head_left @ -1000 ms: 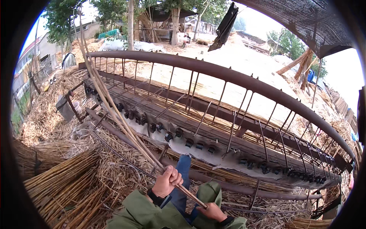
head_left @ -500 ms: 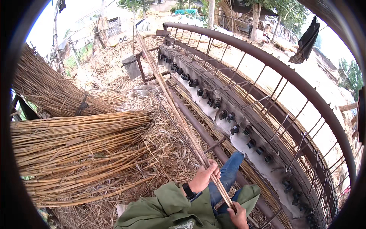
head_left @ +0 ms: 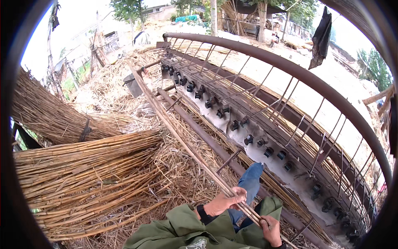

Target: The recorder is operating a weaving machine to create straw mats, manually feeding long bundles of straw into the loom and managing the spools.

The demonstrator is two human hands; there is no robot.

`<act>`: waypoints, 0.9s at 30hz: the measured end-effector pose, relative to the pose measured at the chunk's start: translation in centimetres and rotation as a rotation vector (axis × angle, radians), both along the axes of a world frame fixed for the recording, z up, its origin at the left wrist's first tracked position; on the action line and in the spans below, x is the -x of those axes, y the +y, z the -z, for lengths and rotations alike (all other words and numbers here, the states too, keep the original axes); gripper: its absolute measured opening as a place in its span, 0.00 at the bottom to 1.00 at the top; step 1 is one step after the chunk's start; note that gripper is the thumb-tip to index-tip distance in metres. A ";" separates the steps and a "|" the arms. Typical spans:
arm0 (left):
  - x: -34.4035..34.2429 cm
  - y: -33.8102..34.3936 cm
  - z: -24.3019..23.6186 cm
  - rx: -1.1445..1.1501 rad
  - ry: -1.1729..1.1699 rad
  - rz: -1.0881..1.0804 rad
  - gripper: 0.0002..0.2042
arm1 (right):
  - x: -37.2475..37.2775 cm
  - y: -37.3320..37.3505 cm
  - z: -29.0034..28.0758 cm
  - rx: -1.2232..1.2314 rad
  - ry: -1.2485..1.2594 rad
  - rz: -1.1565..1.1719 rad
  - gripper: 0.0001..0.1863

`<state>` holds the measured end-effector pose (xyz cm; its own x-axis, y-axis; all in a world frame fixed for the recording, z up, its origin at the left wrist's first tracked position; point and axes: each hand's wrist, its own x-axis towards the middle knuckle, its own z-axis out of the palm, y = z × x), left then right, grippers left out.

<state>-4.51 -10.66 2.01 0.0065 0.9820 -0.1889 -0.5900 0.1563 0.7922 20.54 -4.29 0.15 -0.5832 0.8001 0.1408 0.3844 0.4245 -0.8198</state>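
A thin bunch of long, pale reed stalks (head_left: pixel 213 176) runs slantwise from the far upper left down toward my lap. My left hand (head_left: pixel 224 202) is closed around the bunch, thumb on top, with a dark watch on the wrist. Lower right, near the stalks' near end, my right hand (head_left: pixel 271 230) grips the same bunch. Its fingertips are partly hidden. Beyond my bent knee stands a long brown metal frame (head_left: pixel 273 62) with thin rods. Black spool-like parts (head_left: pixel 248 140) line its pale near side.
To my left lies a broad pile of golden reeds (head_left: pixel 83 174), and behind it a darker tied bundle (head_left: pixel 49 112). Loose straw (head_left: pixel 166 178) covers the ground. A rusty pipe (head_left: pixel 211 143) runs along the frame's near side. Black cloth (head_left: pixel 321 39) hangs at upper right.
The reed bunch has slid toward me, down and to the right, its far end now much closer. Both hands have shifted rightward, still gripping it. The view has also turned slightly.
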 end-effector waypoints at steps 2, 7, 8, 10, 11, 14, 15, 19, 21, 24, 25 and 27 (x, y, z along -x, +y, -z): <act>0.8 -0.4 0.2 -0.033 0.032 0.020 0.13 | -0.7 0.2 -0.4 0.072 -0.029 -0.068 0.12; -0.7 -0.2 0.0 -0.067 0.204 -0.011 0.10 | -2.2 0.1 -1.4 -0.084 0.014 -0.069 0.10; -1.7 0.1 -0.2 -0.087 0.204 -0.007 0.11 | -2.6 -0.3 -1.3 -0.152 0.058 -0.052 0.10; -3.0 0.5 -0.6 -0.128 0.495 -0.082 0.19 | -3.2 -0.7 -0.8 -0.230 0.136 -0.002 0.06; -3.6 2.0 -0.5 -0.138 0.220 -0.235 0.12 | -3.7 -0.9 -0.4 -0.257 0.106 0.024 0.05; -1.8 1.5 -1.1 -0.013 0.016 -0.215 0.13 | -6.1 -0.8 0.4 -0.369 0.100 0.152 0.05; -0.3 0.8 -1.7 0.054 -0.077 -0.271 0.14 | -7.3 -0.8 0.4 -0.429 0.057 0.211 0.06; 3.9 1.0 -2.0 0.005 -0.262 -0.146 0.14 | -12.8 -1.1 -0.9 -0.521 -0.116 0.328 0.08; 4.8 1.7 -1.9 0.070 -0.251 -0.195 0.13 | -15.2 -1.8 -2.0 -0.556 -0.229 0.378 0.08; 4.7 2.6 -2.2 0.087 -0.238 -0.206 0.13 | -18.1 -2.5 -3.8 -0.659 -0.392 0.416 0.08; 4.7 2.8 -2.5 0.040 -0.238 -0.165 0.14 | -19.2 -2.8 -4.5 -0.674 -0.443 0.456 0.07; 5.0 2.9 -3.4 0.002 -0.172 -0.232 0.14 | -21.7 -3.3 -5.9 -0.702 -0.554 0.549 0.09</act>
